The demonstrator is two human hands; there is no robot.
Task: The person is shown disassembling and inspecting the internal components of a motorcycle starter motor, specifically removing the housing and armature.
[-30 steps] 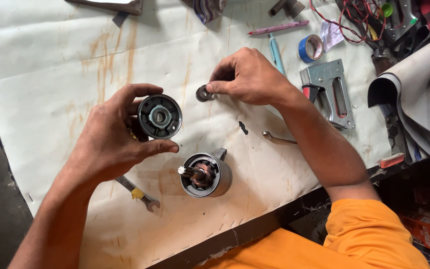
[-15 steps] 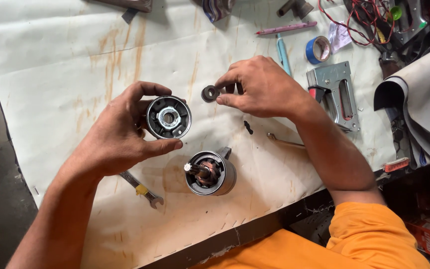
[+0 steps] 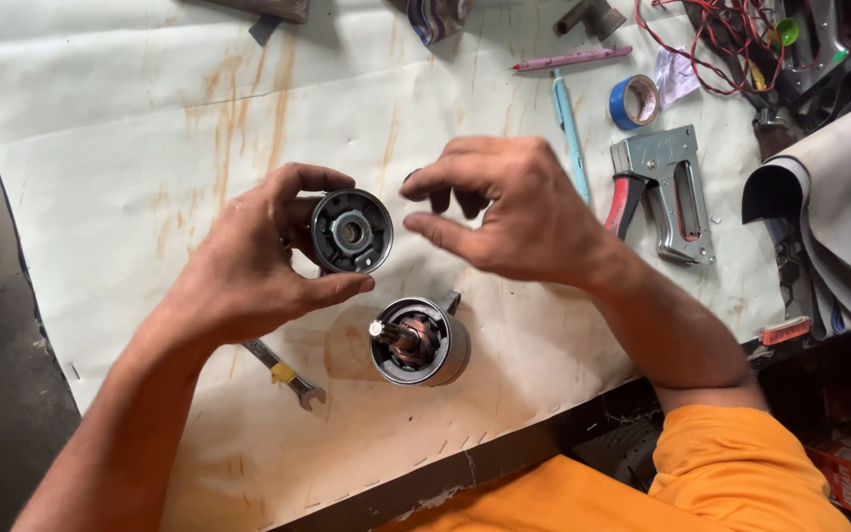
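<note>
Head view: left hand (image 3: 238, 276) clenched around a round motor end cap (image 3: 351, 232), open face upward for fitting, right hand (image 3: 514, 212) pinching a small dark part, barely visible, just beside it, above the motor housing (image 3: 421, 342) upright on the tabletop (image 3: 130, 118).

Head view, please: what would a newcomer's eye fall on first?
Mid-table, the left hand holds up a round grey motor end cap, with the right hand pinching close beside it. Just below stands an open motor housing, shaft upward. A metal staple gun lies at the right.
</note>
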